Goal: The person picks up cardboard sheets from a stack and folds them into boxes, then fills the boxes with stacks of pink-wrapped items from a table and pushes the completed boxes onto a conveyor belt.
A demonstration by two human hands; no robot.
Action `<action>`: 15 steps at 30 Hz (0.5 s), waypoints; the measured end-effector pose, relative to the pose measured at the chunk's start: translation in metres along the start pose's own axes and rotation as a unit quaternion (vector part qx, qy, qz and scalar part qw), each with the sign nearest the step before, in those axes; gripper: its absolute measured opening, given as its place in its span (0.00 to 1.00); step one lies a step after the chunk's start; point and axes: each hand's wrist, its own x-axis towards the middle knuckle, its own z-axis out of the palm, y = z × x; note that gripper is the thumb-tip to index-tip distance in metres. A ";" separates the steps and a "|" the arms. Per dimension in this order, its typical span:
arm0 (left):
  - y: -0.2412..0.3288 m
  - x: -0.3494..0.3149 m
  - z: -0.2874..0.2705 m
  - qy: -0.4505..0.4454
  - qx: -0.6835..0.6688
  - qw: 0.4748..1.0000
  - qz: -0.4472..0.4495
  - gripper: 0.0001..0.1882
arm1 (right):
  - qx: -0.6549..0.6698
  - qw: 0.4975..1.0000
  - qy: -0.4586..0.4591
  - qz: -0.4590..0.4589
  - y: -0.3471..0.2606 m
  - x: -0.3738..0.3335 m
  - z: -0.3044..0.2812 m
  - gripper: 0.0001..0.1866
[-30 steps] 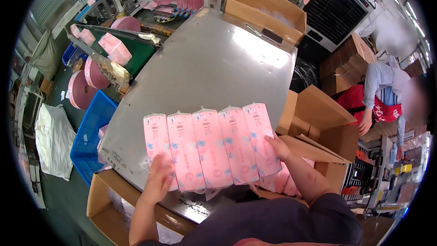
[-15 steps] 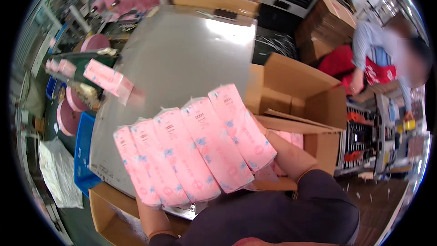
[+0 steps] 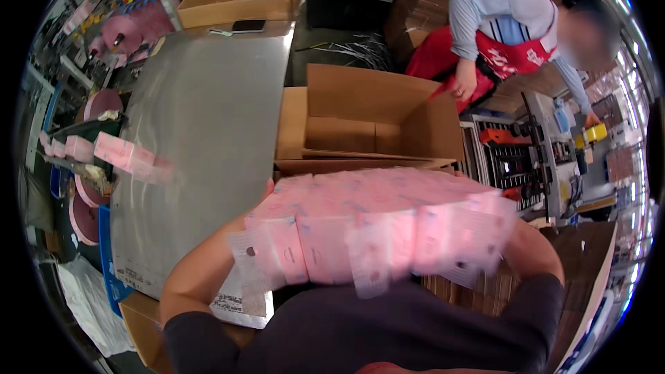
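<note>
Pink film-wrapped tissue packs [image 3: 374,194], in a row before the torso, near the open carton [image 3: 367,93]. Left hand [image 3: 269,190] and right hand grip opposite ends, presumably keeping separate packs together. Right fingers concealed behind load; wrapper ends [image 3: 370,263] blurred; carton's near side obscured.

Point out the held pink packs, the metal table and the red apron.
Held pink packs [image 3: 370,197]: head view, on their upper face.
Metal table [image 3: 201,131]: head view, on its bare top.
Red apron [image 3: 510,55]: head view, on its front.
</note>
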 end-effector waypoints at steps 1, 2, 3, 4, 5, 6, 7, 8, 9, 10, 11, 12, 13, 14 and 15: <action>0.006 0.016 -0.013 0.046 0.041 0.998 -0.019 0.34 | 0.023 1.000 0.010 0.019 0.016 0.019 -0.031 0.22; 0.012 0.024 -0.031 0.100 0.106 0.989 -0.030 0.34 | 0.040 0.998 0.015 0.037 0.027 0.038 -0.056 0.22; 0.022 0.035 -0.057 0.158 0.299 0.939 -0.067 0.37 | 0.050 0.997 0.015 0.055 0.037 0.061 -0.076 0.22; 0.031 0.046 -0.085 0.201 0.469 0.851 -0.125 0.41 | 0.041 0.996 0.022 0.074 0.043 0.075 -0.089 0.22; 0.022 0.049 -0.072 0.206 0.507 0.827 -0.131 0.43 | -0.230 0.968 0.057 0.083 0.040 0.080 -0.095 0.23; 0.012 0.052 -0.059 0.210 0.544 0.801 -0.138 0.46 | -0.315 0.940 0.087 0.100 0.042 0.085 -0.099 0.26; -0.003 0.051 -0.046 0.217 0.577 0.774 -0.144 0.49 | -0.399 0.903 0.111 0.117 0.045 0.083 -0.092 0.28; -0.021 0.062 -0.038 0.276 0.644 0.697 -0.155 0.56 | -0.478 0.864 0.139 0.071 0.049 0.078 -0.098 0.30; -0.040 0.074 -0.038 0.281 0.686 0.663 -0.103 0.57 | -0.553 0.816 0.164 0.024 0.059 0.070 -0.105 0.32; -0.062 0.089 -0.041 0.284 0.724 0.626 -0.052 0.59 | -0.622 0.760 0.190 -0.021 0.064 0.064 -0.114 0.35; -0.082 0.102 -0.038 0.283 0.759 0.587 -0.001 0.60 | -0.607 0.772 0.191 -0.003 0.059 0.055 -0.123 0.37; -0.103 0.112 -0.023 0.270 0.743 0.612 0.032 0.60 | -0.592 0.783 0.192 0.016 0.053 0.041 -0.137 0.39; -0.121 0.121 -0.002 0.257 0.726 0.635 0.066 0.59 | -0.576 0.793 0.194 0.034 0.046 0.027 -0.154 0.41; -0.129 0.132 0.011 0.238 0.708 0.657 0.101 0.58 | -0.639 0.718 0.242 -0.129 0.075 0.031 -0.199 0.45; -0.135 0.140 0.013 0.230 0.791 0.557 0.102 0.58 | -0.649 0.713 0.257 -0.074 0.082 0.026 -0.196 0.47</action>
